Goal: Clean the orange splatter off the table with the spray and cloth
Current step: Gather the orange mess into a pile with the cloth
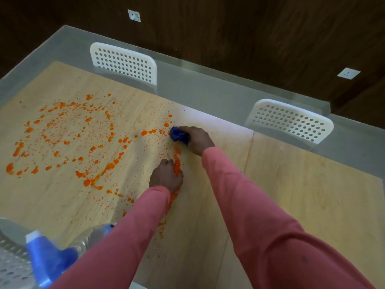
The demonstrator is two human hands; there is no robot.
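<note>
Dark wood-panelled wall (250, 28) at the back, with two white sockets (134, 15) on it. Glass-topped table (208, 88) fills the view, pale wood panel showing under the glass. Two white perforated chairs (125, 63) are pushed in at the far side, a third perforated chair (10, 265) is partly visible at the bottom left.

Orange splatter (68, 138) covers the left and middle of the table: blobs and fine specks in rough rings, plus a denser gritty streak running down past the left hand toward the near edge.

Right hand (196, 140), pink sleeve, holds a bunched blue cloth (179, 136), fingers curled round it, pressing it on the table at the right edge of the splatter. Left hand (166, 177), pink sleeve, rests on the table just nearer than the right hand, fingers curled in and touching the orange streak; it holds no object that I can see.

Blue spray bottle (45, 261) with a white nozzle stands at the bottom left, well apart from the cloth. Just beside it lies a clear plastic bottle (89, 238) with a blue cap, partly hidden by the left sleeve.
</note>
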